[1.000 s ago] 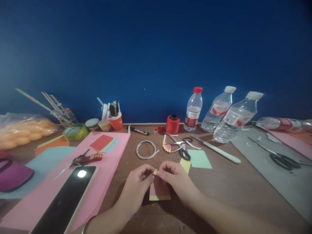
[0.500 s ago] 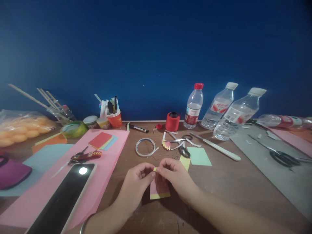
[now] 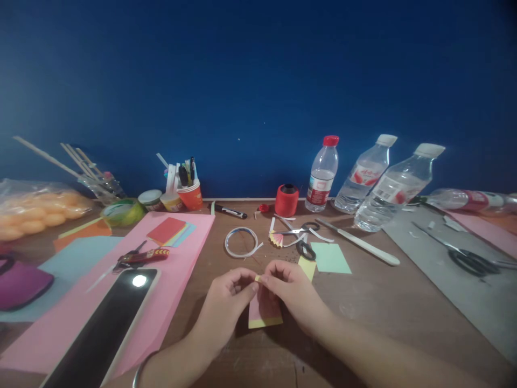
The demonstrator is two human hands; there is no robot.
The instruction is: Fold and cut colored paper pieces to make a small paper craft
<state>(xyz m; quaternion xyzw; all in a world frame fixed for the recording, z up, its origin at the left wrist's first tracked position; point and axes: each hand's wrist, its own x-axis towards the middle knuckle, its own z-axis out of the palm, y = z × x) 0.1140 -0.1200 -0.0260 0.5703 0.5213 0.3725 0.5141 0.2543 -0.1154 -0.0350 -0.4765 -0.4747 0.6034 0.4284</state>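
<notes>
Between my two hands is a small pink piece of paper (image 3: 264, 310) with a yellow strip along its near edge and a bit of yellow at the far edge. My left hand (image 3: 230, 293) pinches its far left corner between thumb and forefinger. At the same far edge, my right hand (image 3: 293, 291) pinches it close to the left fingertips. The fingers partly cover the paper's upper part. Just beyond my right hand lies a yellow sheet (image 3: 307, 268), beside a light green square of paper (image 3: 331, 257). Black-handled scissors (image 3: 306, 249) rest behind them near a fan-folded paper piece (image 3: 276, 238).
A phone (image 3: 103, 328) lies on pink paper (image 3: 177, 275) at left. A tape ring (image 3: 241, 242), red thread spool (image 3: 286, 200) and white-handled knife (image 3: 367, 247) are ahead. Water bottles (image 3: 322, 175) stand at the back; a cup of pens (image 3: 190, 195) is back left. More scissors (image 3: 472, 261) lie right.
Both hands keep their pinch on the pink paper at almost the same spot. Only a slight shift of the whole view shows.
</notes>
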